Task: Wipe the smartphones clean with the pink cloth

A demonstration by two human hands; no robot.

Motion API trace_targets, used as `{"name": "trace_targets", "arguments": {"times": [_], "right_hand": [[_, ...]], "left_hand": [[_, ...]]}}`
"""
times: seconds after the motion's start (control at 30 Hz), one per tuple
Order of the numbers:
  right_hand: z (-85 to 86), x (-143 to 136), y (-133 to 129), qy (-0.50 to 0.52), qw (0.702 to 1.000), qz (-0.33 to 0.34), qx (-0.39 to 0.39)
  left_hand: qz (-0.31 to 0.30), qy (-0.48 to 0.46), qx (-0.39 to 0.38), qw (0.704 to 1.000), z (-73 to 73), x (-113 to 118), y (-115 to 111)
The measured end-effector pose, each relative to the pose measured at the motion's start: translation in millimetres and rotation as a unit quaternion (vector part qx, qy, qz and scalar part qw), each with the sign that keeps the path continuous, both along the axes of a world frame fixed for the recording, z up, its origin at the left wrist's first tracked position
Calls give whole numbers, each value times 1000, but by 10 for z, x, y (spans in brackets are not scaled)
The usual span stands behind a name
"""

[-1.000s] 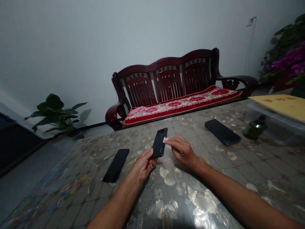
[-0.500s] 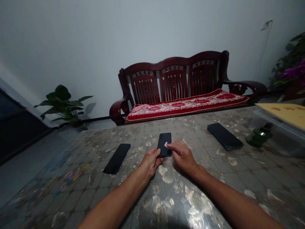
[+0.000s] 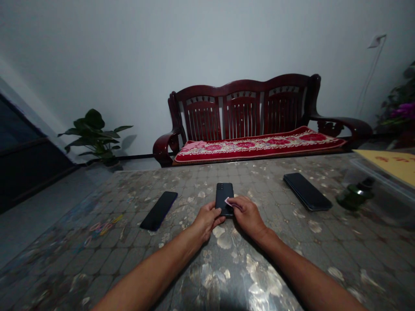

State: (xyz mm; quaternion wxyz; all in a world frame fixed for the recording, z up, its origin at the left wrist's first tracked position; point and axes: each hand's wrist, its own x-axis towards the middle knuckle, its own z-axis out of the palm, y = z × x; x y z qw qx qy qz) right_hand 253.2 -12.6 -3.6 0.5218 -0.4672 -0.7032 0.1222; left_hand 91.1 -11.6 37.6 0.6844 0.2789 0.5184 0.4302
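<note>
A dark phone (image 3: 223, 192) with its camera side up is at the middle of the patterned table (image 3: 181, 268). My left hand (image 3: 207, 219) grips its lower left edge, thumb on top and fingers beneath. Between the closed fingers of my right hand (image 3: 248, 215) is a small pink cloth (image 3: 228, 201), pressed on the phone's back near its right side. Another phone (image 3: 158, 211) lies to the left, its dark face up. On the right, a stack of dark phones (image 3: 307, 191) rests on the table.
A green bottle (image 3: 354, 196) and a clear plastic box (image 3: 385, 209) with a yellow sheet (image 3: 392, 164) stand at the right. Colourful bands (image 3: 103, 228) lie at the left. Behind the table is a wooden bench (image 3: 243, 114) with a red cover; a potted plant (image 3: 94, 134) stands back left.
My right hand and the pink cloth have moved slightly down over the phone's back. My left hand still grips the phone. The camera view has shifted a little.
</note>
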Motion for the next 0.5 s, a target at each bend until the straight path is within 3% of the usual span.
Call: {"name": "trace_targets", "arguments": {"times": [0.13, 0.23, 0.4, 0.47, 0.5], "right_hand": [[-44, 41, 46, 1, 1000, 0, -30], [-54, 53, 61, -14, 999, -5, -37], [-14, 43, 55, -58, 997, -12, -41], [2, 39, 48, -70, 997, -13, -34], [6, 38, 45, -75, 997, -14, -30]], "left_hand": [[-71, 37, 83, 993, -95, -17, -31], [-115, 133, 151, 973, -122, -57, -14], [-167, 350, 217, 896, 6, -161, 38], [-160, 366, 225, 889, 61, -184, 42], [-145, 338, 214, 905, 79, -189, 42]]}}
